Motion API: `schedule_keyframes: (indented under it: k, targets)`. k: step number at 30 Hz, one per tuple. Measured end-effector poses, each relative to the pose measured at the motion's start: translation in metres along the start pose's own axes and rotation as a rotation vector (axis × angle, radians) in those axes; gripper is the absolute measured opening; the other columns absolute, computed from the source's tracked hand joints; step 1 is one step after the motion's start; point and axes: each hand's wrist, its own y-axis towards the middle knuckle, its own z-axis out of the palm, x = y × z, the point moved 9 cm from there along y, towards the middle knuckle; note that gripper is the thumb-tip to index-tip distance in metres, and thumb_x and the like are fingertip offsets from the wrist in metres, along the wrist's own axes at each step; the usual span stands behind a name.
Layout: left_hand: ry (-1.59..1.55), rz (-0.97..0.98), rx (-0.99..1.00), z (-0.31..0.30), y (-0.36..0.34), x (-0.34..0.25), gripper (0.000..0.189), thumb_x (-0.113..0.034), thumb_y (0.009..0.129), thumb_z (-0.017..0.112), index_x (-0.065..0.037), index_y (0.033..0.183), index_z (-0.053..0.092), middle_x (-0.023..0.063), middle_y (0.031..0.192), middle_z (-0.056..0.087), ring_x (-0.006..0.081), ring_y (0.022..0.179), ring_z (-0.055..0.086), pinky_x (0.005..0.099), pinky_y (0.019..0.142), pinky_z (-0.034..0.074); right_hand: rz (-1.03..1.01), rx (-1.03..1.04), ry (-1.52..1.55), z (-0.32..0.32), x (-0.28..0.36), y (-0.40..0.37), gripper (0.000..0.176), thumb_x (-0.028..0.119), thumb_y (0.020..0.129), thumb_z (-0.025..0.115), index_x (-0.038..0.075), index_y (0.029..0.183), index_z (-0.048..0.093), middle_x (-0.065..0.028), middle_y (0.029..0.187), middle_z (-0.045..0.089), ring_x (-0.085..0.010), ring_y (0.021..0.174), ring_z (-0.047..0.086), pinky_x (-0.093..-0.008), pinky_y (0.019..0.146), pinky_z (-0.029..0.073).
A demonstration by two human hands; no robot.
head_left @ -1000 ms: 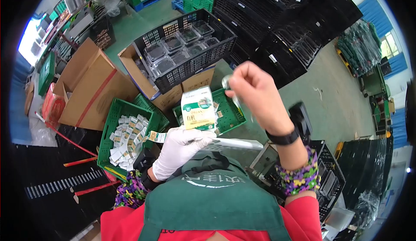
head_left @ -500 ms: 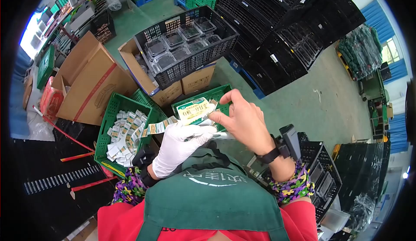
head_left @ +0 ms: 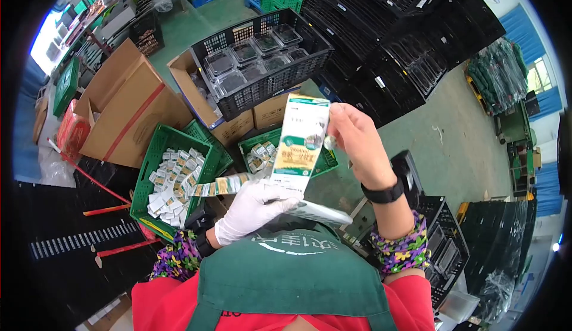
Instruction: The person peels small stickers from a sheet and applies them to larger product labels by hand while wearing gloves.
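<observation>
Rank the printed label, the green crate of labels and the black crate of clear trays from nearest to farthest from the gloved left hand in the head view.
1. Printed label: upright, in the left hand's grip.
2. Green crate of labels: on the floor, to its left.
3. Black crate of clear trays: farthest, up ahead.

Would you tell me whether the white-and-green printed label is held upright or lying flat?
Upright, leaning slightly: the white-and-green printed label stands between gloved left hand below and bare right hand above.
</observation>
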Motion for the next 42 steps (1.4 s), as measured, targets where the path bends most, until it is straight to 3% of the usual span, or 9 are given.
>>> schedule_keyframes:
  k: [6,14,16,17,21,26,31,35,42]
  targets:
    - [0.263,0.193,-0.181,-0.016,0.003,-0.026,0.019,-0.012,0.082,0.074,-0.005,0.099,0.074,0.0112,0.096,0.073,0.0258,0.085,0.071,0.0338,0.076,0.056,-0.138,-0.047,-0.102,0.024,0.009,-0.042,0.031,0.005,0.09,0.059,-0.003,0.12,0.057,0.0023,0.085,0.057,-0.0027,0.07,0.049,-0.0196,0.063,0.043]
    - [0.668,0.422,-0.241,-0.005,-0.005,-0.048,0.023,-0.018,0.08,0.076,-0.01,0.101,0.073,0.0057,0.097,0.072,0.023,0.083,0.07,0.0339,0.071,0.056,-0.176,-0.094,-0.497,0.035,0.009,-0.044,0.029,0.02,0.087,0.067,0.002,0.109,0.06,-0.0098,0.088,0.067,-0.0272,0.081,0.065,-0.0381,0.074,0.049]
    - [0.686,0.466,-0.238,-0.005,-0.005,-0.051,0.024,-0.018,0.079,0.077,-0.011,0.101,0.073,0.0051,0.099,0.072,0.023,0.082,0.069,0.034,0.07,0.056,-0.292,-0.161,-0.623,0.02,0.008,-0.038,0.028,0.024,0.088,0.067,0.001,0.104,0.062,-0.0095,0.085,0.067,-0.0233,0.078,0.065,-0.0353,0.073,0.049]
    - [0.704,0.509,-0.236,-0.004,-0.006,-0.054,0.024,-0.018,0.078,0.077,-0.011,0.102,0.073,0.0046,0.101,0.071,0.023,0.081,0.069,0.034,0.068,0.056,-0.131,0.043,-0.262,0.026,-0.014,-0.029,0.029,0.028,0.09,0.069,0.0,0.092,0.063,-0.0057,0.078,0.064,-0.0158,0.071,0.06,-0.0316,0.068,0.047]
    - [0.685,0.61,-0.127,0.01,-0.009,-0.052,0.022,-0.022,0.08,0.076,-0.013,0.1,0.073,0.0079,0.104,0.069,0.0276,0.081,0.067,0.0375,0.066,0.053,0.015,0.335,-0.078,0.052,-0.025,-0.028,0.018,0.02,0.093,0.068,0.003,0.087,0.062,0.0051,0.08,0.059,-0.0025,0.074,0.05,-0.0212,0.065,0.041]
    - [0.474,0.44,0.062,0.026,-0.01,-0.023,0.019,-0.028,0.082,0.075,-0.014,0.096,0.075,0.0109,0.1,0.068,0.0286,0.08,0.066,0.0373,0.067,0.053,-0.079,0.054,0.18,0.023,-0.001,0.003,0.021,0.019,0.097,0.063,-0.001,0.093,0.065,0.0029,0.077,0.063,-0.0031,0.064,0.052,-0.0211,0.059,0.045]
    - [0.142,0.175,-0.115,0.006,-0.007,-0.004,0.014,-0.015,0.083,0.075,-0.009,0.095,0.076,0.0095,0.088,0.074,0.0232,0.081,0.071,0.0347,0.073,0.056,-0.19,-0.259,-0.262,-0.013,0.019,-0.015,0.023,0.009,0.09,0.064,-0.004,0.109,0.06,-0.0052,0.098,0.061,-0.0047,0.069,0.055,-0.0205,0.066,0.047]
    - [0.262,0.197,-0.203,-0.008,-0.005,-0.013,0.016,-0.015,0.082,0.075,-0.009,0.096,0.076,0.0085,0.091,0.074,0.0253,0.082,0.071,0.0351,0.073,0.056,-0.198,-0.043,0.034,0.014,0.0,-0.037,0.042,-0.005,0.082,0.062,-0.001,0.122,0.051,-0.0069,0.116,0.052,-0.0068,0.082,0.057,-0.0221,0.073,0.048]
    - [0.51,0.345,-0.199,-0.001,-0.005,-0.027,0.021,-0.02,0.081,0.075,-0.013,0.101,0.074,0.0083,0.099,0.073,0.0271,0.083,0.07,0.0382,0.072,0.055,-0.294,0.0,-0.233,0.048,-0.01,-0.048,0.035,-0.002,0.081,0.062,0.003,0.116,0.056,-0.0106,0.11,0.049,-0.0169,0.084,0.06,-0.031,0.079,0.049]
